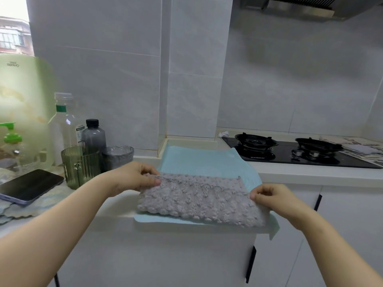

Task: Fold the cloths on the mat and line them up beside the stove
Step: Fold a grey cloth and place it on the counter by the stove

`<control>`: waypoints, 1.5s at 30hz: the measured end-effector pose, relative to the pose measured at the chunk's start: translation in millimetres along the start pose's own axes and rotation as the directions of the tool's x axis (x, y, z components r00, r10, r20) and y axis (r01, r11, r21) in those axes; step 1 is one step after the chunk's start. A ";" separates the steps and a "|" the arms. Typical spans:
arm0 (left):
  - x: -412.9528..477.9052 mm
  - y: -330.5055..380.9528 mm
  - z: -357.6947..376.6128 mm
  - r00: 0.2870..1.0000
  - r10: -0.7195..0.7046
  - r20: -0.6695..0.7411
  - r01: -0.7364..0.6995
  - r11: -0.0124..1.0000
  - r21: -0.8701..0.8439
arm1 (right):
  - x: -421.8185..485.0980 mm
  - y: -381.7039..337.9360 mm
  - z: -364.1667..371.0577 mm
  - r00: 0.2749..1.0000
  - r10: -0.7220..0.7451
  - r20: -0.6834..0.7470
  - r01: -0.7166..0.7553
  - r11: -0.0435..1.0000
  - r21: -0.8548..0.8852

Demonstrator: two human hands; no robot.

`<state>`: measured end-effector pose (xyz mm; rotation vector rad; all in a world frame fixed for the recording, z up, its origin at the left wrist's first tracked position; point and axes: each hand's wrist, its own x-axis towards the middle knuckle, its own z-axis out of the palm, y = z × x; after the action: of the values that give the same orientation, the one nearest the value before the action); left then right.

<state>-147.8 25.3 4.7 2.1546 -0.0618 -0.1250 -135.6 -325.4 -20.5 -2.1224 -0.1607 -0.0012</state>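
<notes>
Both hands, left (136,179) and right (267,198), pinched the grey cloth (196,199) mid-fold on the blue mat (199,162); another fold probably awaited.

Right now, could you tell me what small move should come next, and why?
Probably carry the right hand's end over to the left hand: the cloth lies as a long strip on the mat, pinched at both ends, so one more fold seems due.
</notes>
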 end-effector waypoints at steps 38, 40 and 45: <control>141.9 -52.0 25.0 0.921 0.198 -0.336 0.052 0.791 0.610 | 152.5 47.2 47.3 0.963 -0.049 -0.266 -0.062 0.917 -0.395; 137.7 -47.8 25.9 0.876 0.310 -0.370 -0.005 0.772 0.635 | 150.7 47.0 46.5 0.963 -0.074 -0.258 -0.024 0.934 -0.356; 133.3 -41.9 26.7 0.844 0.369 -0.389 -0.131 0.846 0.517 | 144.4 40.2 47.7 0.928 -0.180 -0.326 0.097 0.962 -0.255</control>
<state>-18.6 14.0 -53.6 2.5790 -0.1065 0.6507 9.1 -289.4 -70.4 -2.3025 -0.1047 -0.4998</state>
